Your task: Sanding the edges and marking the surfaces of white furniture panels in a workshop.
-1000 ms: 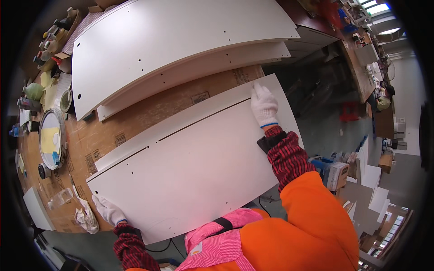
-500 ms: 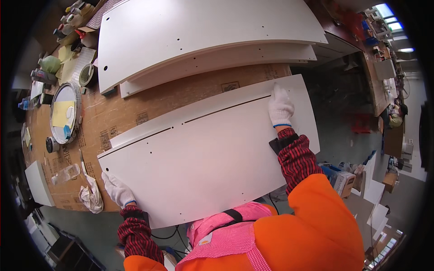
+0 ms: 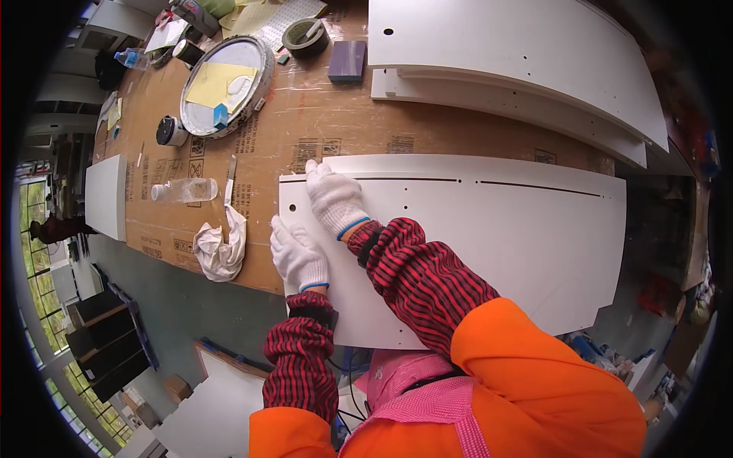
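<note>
A long white panel (image 3: 489, 252) lies in front of me, partly over the table's near edge. Dark grooves run along its far side, and small holes dot its face. My left hand (image 3: 299, 258), in a white knitted glove, grips its left edge, with the fingertips at the rim. Just beyond it my gloved right hand (image 3: 336, 200) rests on the panel's far left corner. Its fingers stretch across the groove, close to the round dark hole (image 3: 292, 208). Beneath, part of another white board (image 3: 427, 163) shows along the far side.
More white panels (image 3: 496, 38) are stacked at the far right. Left on the cardboard-covered table (image 3: 259, 252) are a round lid (image 3: 188, 112), a clear bottle (image 3: 185, 190), a knife (image 3: 230, 182), a crumpled cloth (image 3: 221, 248) and a purple block (image 3: 347, 61).
My right hand has moved from the panel's right end to its far left corner, near my left hand. The view has turned left, and the panel now lies straighter across it.
</note>
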Action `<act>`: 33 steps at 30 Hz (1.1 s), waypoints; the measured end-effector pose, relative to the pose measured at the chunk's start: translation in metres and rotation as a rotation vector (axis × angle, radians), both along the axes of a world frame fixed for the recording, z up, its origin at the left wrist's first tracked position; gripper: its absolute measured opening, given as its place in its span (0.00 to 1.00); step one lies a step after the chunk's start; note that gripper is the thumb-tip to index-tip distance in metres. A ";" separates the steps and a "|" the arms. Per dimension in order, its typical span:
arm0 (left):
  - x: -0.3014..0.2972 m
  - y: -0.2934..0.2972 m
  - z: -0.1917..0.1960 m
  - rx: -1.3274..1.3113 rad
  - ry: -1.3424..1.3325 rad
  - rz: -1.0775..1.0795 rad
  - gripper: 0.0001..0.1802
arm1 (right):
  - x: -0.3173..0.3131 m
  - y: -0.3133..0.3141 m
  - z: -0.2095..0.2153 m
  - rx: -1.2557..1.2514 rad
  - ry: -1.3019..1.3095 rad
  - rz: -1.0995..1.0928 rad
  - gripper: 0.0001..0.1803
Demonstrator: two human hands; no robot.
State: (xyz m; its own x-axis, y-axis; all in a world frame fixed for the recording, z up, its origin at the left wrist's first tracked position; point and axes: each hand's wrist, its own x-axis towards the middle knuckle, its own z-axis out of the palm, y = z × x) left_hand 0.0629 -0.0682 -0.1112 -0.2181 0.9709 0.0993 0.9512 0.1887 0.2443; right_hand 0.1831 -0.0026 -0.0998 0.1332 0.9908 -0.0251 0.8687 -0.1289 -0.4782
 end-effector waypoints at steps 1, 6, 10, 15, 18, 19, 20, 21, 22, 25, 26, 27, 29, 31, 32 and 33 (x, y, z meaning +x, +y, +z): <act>-0.004 -0.003 -0.002 -0.002 0.003 -0.009 0.30 | -0.022 0.012 0.003 -0.066 0.038 0.035 0.15; -0.006 0.004 -0.014 -0.035 -0.116 -0.009 0.28 | -0.058 0.045 -0.001 -0.053 0.023 0.003 0.11; 0.000 0.005 -0.003 0.028 -0.084 -0.034 0.27 | -0.004 -0.004 -0.016 0.058 -0.022 -0.036 0.17; 0.003 0.003 0.012 0.004 -0.109 -0.018 0.28 | 0.163 -0.111 0.008 -0.096 -0.212 -0.230 0.18; -0.003 0.003 0.009 0.020 -0.126 -0.031 0.29 | 0.280 -0.179 0.001 0.069 -0.294 -0.504 0.14; -0.004 0.000 0.001 0.014 -0.115 -0.028 0.29 | 0.319 -0.204 -0.004 0.092 -0.329 -0.596 0.13; -0.003 0.001 0.001 0.005 -0.120 -0.040 0.29 | 0.358 -0.228 -0.007 0.097 -0.353 -0.684 0.14; -0.002 0.002 0.000 -0.003 -0.119 -0.049 0.28 | 0.394 -0.250 -0.008 0.101 -0.370 -0.769 0.15; -0.004 0.003 -0.005 -0.003 -0.127 -0.064 0.28 | 0.428 -0.266 -0.005 0.041 -0.377 -0.833 0.16; -0.009 0.003 -0.013 0.040 -0.111 -0.078 0.30 | 0.508 -0.297 0.010 -0.081 -0.379 -1.020 0.18; -0.008 0.004 -0.015 0.041 -0.112 -0.079 0.30 | 0.520 -0.302 0.012 -0.129 -0.376 -1.129 0.18; -0.008 0.005 -0.016 0.042 -0.113 -0.080 0.31 | 0.523 -0.307 0.008 -0.135 -0.369 -1.139 0.18; -0.012 0.009 -0.018 0.047 -0.104 -0.085 0.31 | 0.518 -0.306 -0.007 0.041 -0.402 -1.014 0.17; -0.016 0.007 -0.017 0.054 -0.084 -0.077 0.32 | 0.471 -0.289 -0.006 0.106 -0.381 -0.862 0.17; -0.015 0.008 -0.015 0.050 -0.087 -0.068 0.32 | 0.455 -0.283 0.004 0.062 -0.305 -0.802 0.17; -0.014 0.007 -0.014 0.046 -0.092 -0.061 0.32 | 0.451 -0.284 0.009 0.017 -0.230 -0.744 0.16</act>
State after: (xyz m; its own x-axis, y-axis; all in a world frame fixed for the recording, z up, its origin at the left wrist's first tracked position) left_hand 0.0489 -0.0610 -0.1256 -0.1686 0.9776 0.1259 0.9339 0.1176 0.3377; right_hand 0.6340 -0.2869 -0.0905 0.7631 0.6387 0.0987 0.6343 -0.7110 -0.3034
